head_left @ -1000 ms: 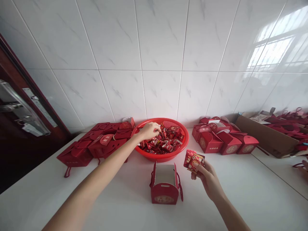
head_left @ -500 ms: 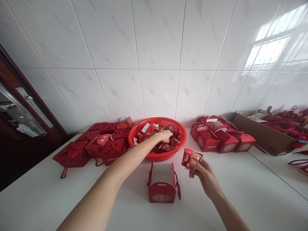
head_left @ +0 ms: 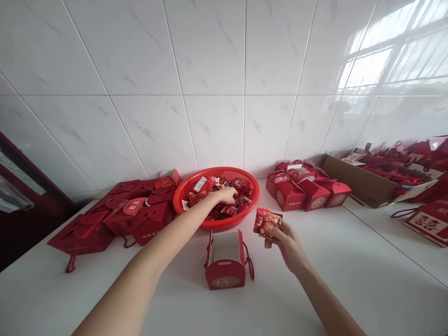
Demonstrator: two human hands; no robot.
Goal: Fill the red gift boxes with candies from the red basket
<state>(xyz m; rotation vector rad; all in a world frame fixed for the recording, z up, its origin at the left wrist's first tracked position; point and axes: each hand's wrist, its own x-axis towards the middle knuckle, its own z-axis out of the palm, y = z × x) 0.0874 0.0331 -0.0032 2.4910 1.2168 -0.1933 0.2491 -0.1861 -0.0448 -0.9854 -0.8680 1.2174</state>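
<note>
My left hand [head_left: 228, 195] reaches into a round red plastic basket [head_left: 220, 226] of wrapped candies, its fingers bent down among the packets and partly hidden. Over the white table, right of the basket, my right hand [head_left: 285, 242] pinches a few red and gold candy packets [head_left: 268, 224] between thumb and fingers. An open red gift box [head_left: 226, 274] stands upright in front of the basket, with cord handles hanging at its sides. Its visible inside is pale.
Closed red boxes [head_left: 150, 221] are grouped at the left. More red boxes [head_left: 291, 197] stand to the right of the basket. A cardboard carton [head_left: 353, 184] with red items and a red box [head_left: 429, 223] lie farther right. White tiles back the table [head_left: 280, 298].
The view has turned a little to the right, so most things sit farther left. My left hand stays in the basket, and my right hand still holds the packets.
</note>
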